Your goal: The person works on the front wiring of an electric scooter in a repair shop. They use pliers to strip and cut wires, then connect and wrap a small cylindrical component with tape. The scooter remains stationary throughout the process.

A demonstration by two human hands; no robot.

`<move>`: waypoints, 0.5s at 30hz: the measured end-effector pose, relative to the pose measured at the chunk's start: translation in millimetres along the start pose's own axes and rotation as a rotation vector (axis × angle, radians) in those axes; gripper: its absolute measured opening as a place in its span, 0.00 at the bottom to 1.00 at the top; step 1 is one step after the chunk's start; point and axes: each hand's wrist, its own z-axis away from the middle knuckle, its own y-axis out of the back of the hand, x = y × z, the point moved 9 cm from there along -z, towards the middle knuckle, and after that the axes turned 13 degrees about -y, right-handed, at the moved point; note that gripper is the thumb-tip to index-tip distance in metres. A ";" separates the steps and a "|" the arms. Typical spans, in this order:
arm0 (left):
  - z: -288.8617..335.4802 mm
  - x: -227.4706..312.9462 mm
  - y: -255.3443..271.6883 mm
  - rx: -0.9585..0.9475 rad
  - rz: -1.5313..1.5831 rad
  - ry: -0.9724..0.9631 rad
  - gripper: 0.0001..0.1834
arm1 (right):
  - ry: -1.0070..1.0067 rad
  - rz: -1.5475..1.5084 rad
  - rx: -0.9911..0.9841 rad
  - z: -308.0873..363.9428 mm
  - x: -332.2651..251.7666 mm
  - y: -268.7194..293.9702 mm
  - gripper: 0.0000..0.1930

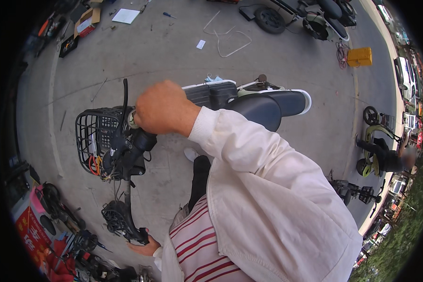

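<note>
Gripping, left fingers: left hand (148, 247) is wrapping narrowly around a black grip (140, 233) at the near end of the handlebar (129, 201).
Reaching, right fingers: right hand (163, 109) is covering part of a round fitting (132, 120) by the handlebar's middle; its fingers are hiding beneath, so cannot tell how far they are closing or on what.
Scooter (210, 96): is standing across the middle of the view, its front pointing left, its dark seat (254, 109) extending right.
Basket, black wire (81, 141): is sitting ahead of the handlebar; orange wires (95, 165) are showing at its near end.
Mask-like cloth, pale blue (214, 78): is lying by the scooter's far side.
Floor, grey (164, 56): is carrying a white card (200, 44), a screwdriver (169, 15) and a white sheet (125, 16).
Box, yellow (359, 57): is resting at upper right, beside reddish cables (342, 55).
</note>
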 end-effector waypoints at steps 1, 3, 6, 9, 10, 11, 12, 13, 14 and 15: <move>3.2 -2.2 -0.6 -0.001 -0.006 0.002 0.45 | -0.003 -0.007 -0.018 0.4 0.2 0.2 0.15; 6.3 -7.1 -1.8 -0.012 -0.009 0.006 0.48 | -0.007 -0.021 -0.054 0.2 0.2 0.3 0.15; 5.9 -9.8 -4.4 -0.028 0.004 0.006 0.49 | 0.013 -0.017 -0.040 -0.2 0.5 1.1 0.15; 4.2 -8.4 -3.4 -0.012 0.024 -0.011 0.48 | 0.012 -0.012 -0.042 0.5 2.0 0.5 0.15; 3.6 -8.9 -3.6 -0.002 0.033 -0.020 0.48 | 0.012 -0.012 -0.029 0.7 2.7 1.4 0.15; 3.1 -8.7 -3.4 0.007 0.041 -0.029 0.48 | 0.013 -0.012 -0.015 0.8 3.4 1.7 0.15; 3.1 -9.3 -3.6 0.002 0.052 -0.026 0.48 | 0.014 -0.012 -0.002 1.1 4.3 1.8 0.14; 2.1 -8.9 -2.6 -0.002 0.061 -0.021 0.48 | 0.022 -0.004 0.001 0.7 3.8 1.3 0.14; 1.0 -8.1 -1.9 -0.005 0.071 -0.015 0.48 | 0.031 0.004 0.004 0.6 3.3 0.5 0.14; 0.4 -5.2 -0.6 0.001 0.066 -0.015 0.48 | 0.039 0.011 0.007 0.5 2.6 -0.4 0.14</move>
